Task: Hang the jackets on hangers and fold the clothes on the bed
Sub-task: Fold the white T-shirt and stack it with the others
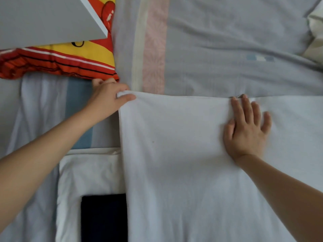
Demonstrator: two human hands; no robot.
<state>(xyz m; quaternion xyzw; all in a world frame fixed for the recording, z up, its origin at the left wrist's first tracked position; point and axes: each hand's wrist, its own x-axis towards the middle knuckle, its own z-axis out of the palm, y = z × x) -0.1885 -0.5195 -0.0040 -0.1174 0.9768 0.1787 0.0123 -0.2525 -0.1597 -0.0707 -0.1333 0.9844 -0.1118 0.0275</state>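
Observation:
A white garment (174, 154) lies spread flat across the bed, its far edge running straight from left to right. My left hand (108, 96) pinches the garment's far left corner between thumb and fingers. My right hand (248, 128) rests flat on the garment near its far edge, fingers spread and pressing down. Under the white garment's left side lies a folded white piece (87, 172) with a dark navy folded piece (103, 217) on top of it.
The bed carries a pale grey-blue sheet (227, 49) with a pink and cream stripe. A red and yellow cartoon pillow (70, 60) sits at the far left. A grey panel (43, 20) juts in at the top left. A cream pillow (316, 35) shows at the right edge.

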